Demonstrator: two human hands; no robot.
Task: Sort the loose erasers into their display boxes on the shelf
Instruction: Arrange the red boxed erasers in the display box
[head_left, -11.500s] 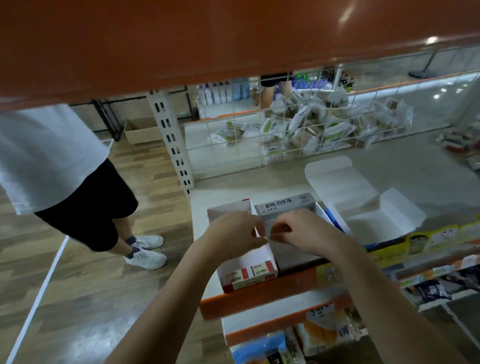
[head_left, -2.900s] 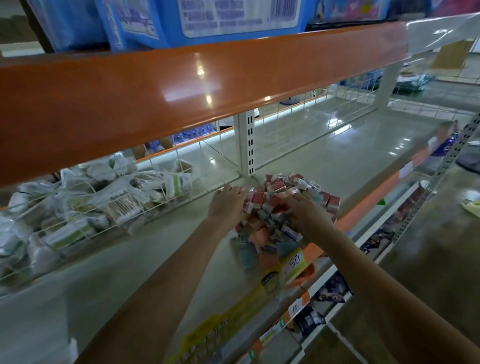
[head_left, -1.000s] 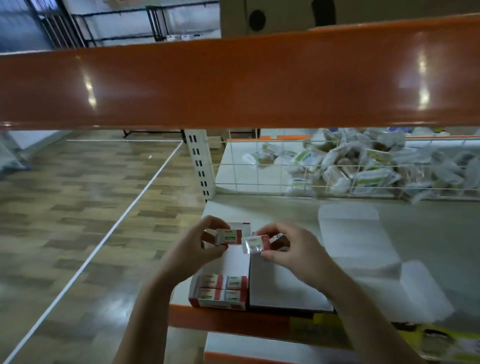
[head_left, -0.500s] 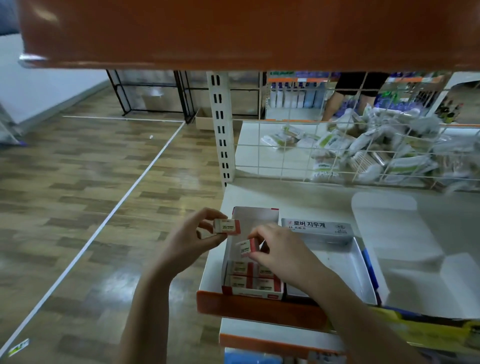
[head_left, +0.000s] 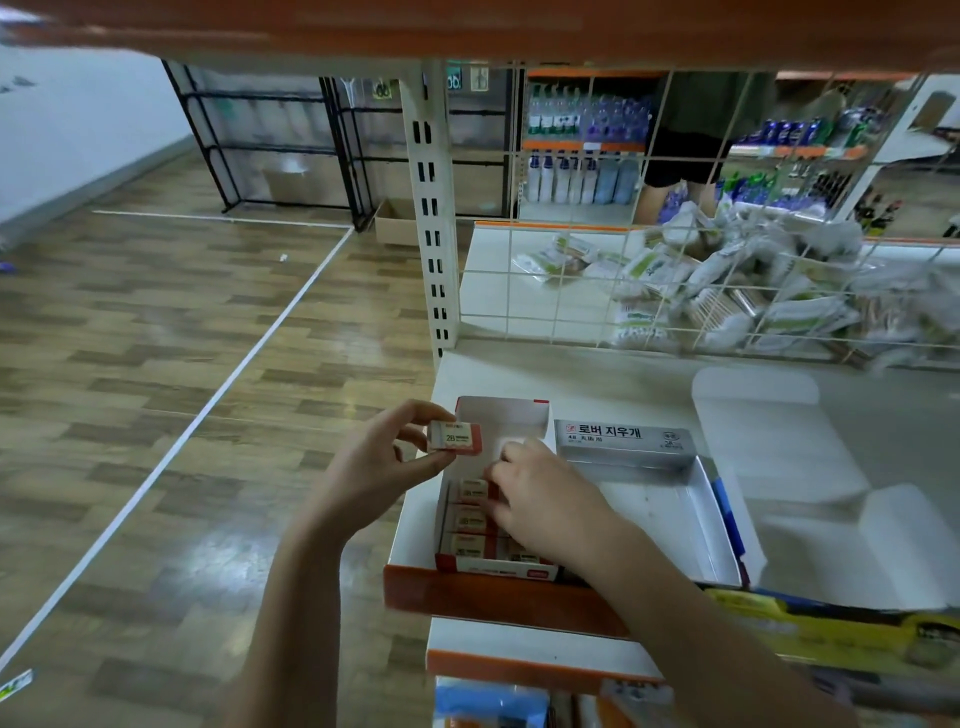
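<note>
Watching the head view, I see my right hand (head_left: 540, 499) has gone down into the red-and-white display box (head_left: 498, 415) since half a second ago, fingers curled against the rows of erasers (head_left: 470, 512) at its front — whether it still pinches its eraser I cannot tell. My left hand (head_left: 374, 462) still pinches a 2B eraser (head_left: 454, 438) just outside the box's left wall, next in line I judge — the silver box (head_left: 649, 499) beside it on the shelf (head_left: 597, 379) looks empty.

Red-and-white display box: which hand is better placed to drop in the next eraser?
Left, probably. The left hand already pinches a loose eraser just above the red-and-white display box. The right hand is down inside the box among the packed erasers, so it seems busy.
</note>
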